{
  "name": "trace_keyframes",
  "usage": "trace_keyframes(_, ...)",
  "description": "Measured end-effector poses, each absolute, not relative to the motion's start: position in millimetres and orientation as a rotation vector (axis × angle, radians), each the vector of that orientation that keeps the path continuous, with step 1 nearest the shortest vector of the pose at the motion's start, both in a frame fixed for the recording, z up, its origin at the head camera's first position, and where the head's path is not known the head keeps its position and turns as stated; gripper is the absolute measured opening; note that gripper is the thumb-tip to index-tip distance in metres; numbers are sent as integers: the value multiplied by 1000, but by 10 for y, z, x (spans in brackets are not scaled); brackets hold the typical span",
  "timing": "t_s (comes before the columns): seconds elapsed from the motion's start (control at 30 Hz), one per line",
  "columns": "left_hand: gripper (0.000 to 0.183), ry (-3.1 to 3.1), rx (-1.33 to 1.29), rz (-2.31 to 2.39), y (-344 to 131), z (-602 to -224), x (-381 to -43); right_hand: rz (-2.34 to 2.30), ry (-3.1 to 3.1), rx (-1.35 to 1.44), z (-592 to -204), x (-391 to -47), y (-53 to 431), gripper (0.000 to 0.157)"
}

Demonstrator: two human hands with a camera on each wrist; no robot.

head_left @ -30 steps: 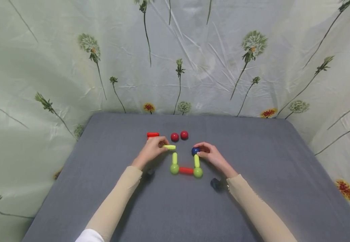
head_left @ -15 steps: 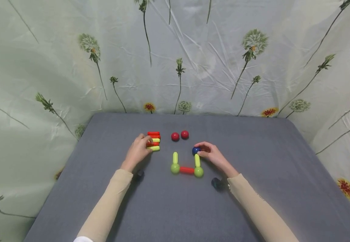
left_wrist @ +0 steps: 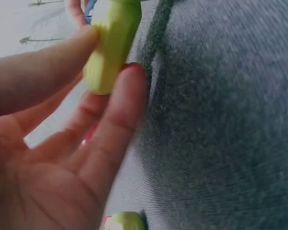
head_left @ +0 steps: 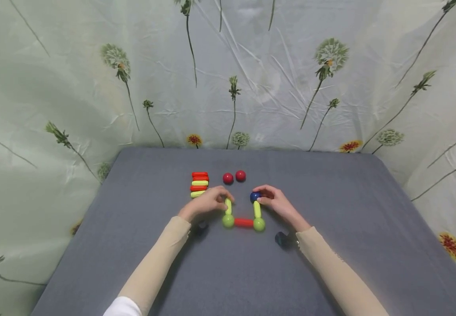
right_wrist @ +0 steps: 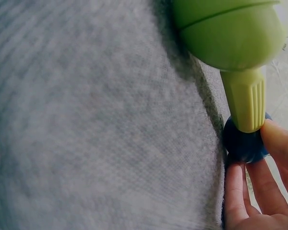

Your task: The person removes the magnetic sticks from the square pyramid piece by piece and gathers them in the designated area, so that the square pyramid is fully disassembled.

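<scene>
Right hand (head_left: 276, 202) half-curled, pinching blue ball (head_left: 254, 196)

A gap is left betw. L hand (head_left: 207, 202) and R hand (head_left: 277, 204), closed nearside by red bar (head_left: 244, 223), partly blocked farside by red balls (head_left: 240, 176). Behind L hand, passage is barred by bar row (head_left: 200, 183); R of R hand, table (head_left: 342, 197) can be crossed freely.

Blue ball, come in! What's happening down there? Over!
Right hand holding blue ball at far end of right yellow rod. Left hand pinching left yellow rod. No obstacle seen between hands. Over.
</scene>
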State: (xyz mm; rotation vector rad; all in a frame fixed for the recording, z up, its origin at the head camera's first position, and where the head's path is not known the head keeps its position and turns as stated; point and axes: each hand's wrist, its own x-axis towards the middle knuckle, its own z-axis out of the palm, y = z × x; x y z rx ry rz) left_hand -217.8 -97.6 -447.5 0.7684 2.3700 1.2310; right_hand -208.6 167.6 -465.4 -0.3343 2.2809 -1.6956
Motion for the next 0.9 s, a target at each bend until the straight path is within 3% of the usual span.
trace_keyframes(0.23, 15, 2415, 811, 1446, -1023, -4515, -2199, -1707, 2286, -362, -4675, -2095, 1685, 30)
trace_keyframes(0.4, 15, 2543, 610, 1567, -1245, -4489, -2069, -1717, 2264, -363, -4673, -2096, 1679, 31)
trace_keyframes(0.63, 20, 2896, 354, 1331, -1564, -4518, -1951, -1710, 2272, -364, -4630, -2071, 1688, 30)
trace_keyframes(0.9, 21, 3007, 403, 1149, -1651, -4567, -2037, -1709, 2269, -356, -4637, -2071, 1679, 29)
